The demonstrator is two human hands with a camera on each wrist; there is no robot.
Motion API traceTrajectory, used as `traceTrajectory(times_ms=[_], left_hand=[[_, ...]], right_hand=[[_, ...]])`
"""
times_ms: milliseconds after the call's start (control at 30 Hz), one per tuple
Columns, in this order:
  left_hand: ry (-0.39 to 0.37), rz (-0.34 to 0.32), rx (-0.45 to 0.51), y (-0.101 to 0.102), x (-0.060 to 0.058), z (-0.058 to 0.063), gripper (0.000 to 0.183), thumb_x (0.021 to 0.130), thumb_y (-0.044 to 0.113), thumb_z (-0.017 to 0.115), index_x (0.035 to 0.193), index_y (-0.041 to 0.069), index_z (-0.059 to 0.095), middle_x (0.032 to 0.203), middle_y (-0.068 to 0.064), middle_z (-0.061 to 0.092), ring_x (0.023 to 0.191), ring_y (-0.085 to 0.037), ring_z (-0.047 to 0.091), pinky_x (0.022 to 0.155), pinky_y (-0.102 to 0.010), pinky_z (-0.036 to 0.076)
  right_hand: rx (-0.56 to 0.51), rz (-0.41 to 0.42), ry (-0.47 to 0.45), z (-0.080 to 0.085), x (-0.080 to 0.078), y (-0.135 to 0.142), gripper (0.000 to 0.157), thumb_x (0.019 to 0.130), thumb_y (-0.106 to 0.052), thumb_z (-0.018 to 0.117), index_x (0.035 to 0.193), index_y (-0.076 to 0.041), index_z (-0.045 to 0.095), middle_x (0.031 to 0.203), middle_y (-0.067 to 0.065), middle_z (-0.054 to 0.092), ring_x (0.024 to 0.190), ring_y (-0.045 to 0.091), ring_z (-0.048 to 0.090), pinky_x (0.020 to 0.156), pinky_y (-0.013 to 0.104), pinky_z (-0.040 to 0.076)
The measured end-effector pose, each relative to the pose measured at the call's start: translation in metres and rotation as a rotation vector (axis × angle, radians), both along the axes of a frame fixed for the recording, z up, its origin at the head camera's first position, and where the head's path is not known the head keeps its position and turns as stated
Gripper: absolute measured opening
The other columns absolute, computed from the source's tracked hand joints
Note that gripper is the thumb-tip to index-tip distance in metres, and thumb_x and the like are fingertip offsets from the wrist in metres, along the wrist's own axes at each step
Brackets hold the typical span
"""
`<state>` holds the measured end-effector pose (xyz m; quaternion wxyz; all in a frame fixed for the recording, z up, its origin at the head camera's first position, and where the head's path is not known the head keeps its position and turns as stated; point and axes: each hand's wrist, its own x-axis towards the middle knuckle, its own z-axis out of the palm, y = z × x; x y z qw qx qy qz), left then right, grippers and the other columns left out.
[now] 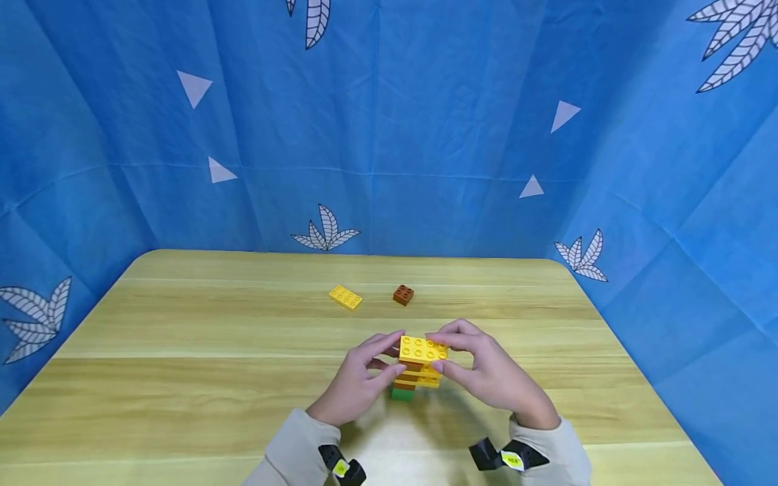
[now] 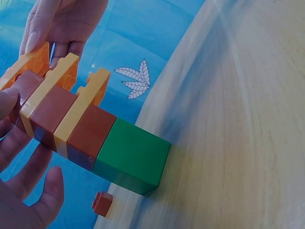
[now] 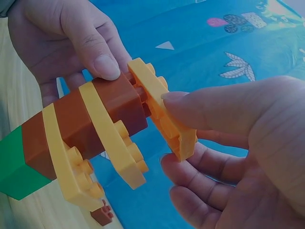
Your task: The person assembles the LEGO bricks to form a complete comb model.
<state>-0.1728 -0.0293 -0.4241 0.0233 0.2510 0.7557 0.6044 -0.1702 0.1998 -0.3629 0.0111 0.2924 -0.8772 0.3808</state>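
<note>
A block stack stands upright on the table, with a green brick (image 2: 133, 152) at its base. Above the green, brown bricks alternate with yellow plates that jut out to the right. My left hand (image 1: 358, 381) holds the stack near its top, thumb against the uppermost brown brick (image 3: 121, 102). With thumb and fingers, my right hand (image 1: 486, 368) pinches the overhanging end of the top yellow plate (image 1: 422, 349). In the right wrist view that plate sits slightly askew on the brown brick, with brown studs showing in the gap.
Farther back on the wooden table (image 1: 213, 324) lie a loose yellow plate (image 1: 345, 298) and a small brown brick (image 1: 403, 295). A blue cloth (image 1: 425, 121) with leaf and triangle prints hangs behind the table and along both sides.
</note>
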Motion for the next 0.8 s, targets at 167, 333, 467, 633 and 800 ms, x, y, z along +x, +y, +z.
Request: traceTrajectory(times_ms=[167,333,467,633,800], left_hand=[[-0.009,-0.004,-0.01,0.001,0.0013,0.0016,0.052,0.092,0.022,0.062,0.14,0.018,0.044,0.124,0.004,0.057,0.111,-0.016,0.054,0.089,-0.03,0.05],[-0.034,0.004,-0.015,0.0023,0.0027,0.003,0.051,0.095,0.029,0.057,0.142,0.019,0.042,0.126,0.004,0.056,0.111,-0.016,0.053,0.089,-0.029,0.049],[-0.044,0.017,-0.004,0.0034,0.003,0.0036,0.047,0.097,0.03,0.052,0.142,0.022,0.041,0.126,0.004,0.056,0.112,-0.015,0.052,0.09,-0.033,0.047],[-0.035,0.025,0.002,0.0045,0.0034,0.0048,0.045,0.098,0.03,0.05,0.141,0.023,0.042,0.127,0.004,0.055,0.112,-0.015,0.052,0.09,-0.033,0.047],[-0.034,0.03,-0.003,0.0051,0.0035,0.0052,0.043,0.098,0.03,0.051,0.14,0.023,0.045,0.127,0.004,0.055,0.112,-0.015,0.052,0.089,-0.031,0.047]], right_hand=[[0.013,-0.002,0.009,0.0007,0.0009,-0.0003,0.036,0.09,-0.021,0.065,0.123,-0.009,0.063,0.112,-0.004,0.057,0.102,0.013,0.054,0.083,0.028,0.049],[0.01,-0.001,0.006,0.001,0.0012,-0.0003,0.036,0.09,-0.021,0.065,0.124,-0.01,0.062,0.112,-0.004,0.057,0.101,0.013,0.054,0.081,0.027,0.049],[0.014,0.0,0.008,0.0007,0.0008,0.0001,0.035,0.09,-0.02,0.065,0.124,-0.01,0.062,0.113,-0.004,0.057,0.102,0.013,0.054,0.081,0.027,0.049],[0.022,0.002,0.016,0.0003,0.0002,0.0005,0.035,0.091,-0.019,0.064,0.125,-0.011,0.062,0.114,-0.004,0.056,0.103,0.013,0.054,0.082,0.028,0.049],[0.018,0.004,0.011,0.0005,0.0002,0.001,0.035,0.09,-0.018,0.064,0.125,-0.011,0.062,0.115,-0.004,0.056,0.104,0.014,0.054,0.083,0.032,0.049]])
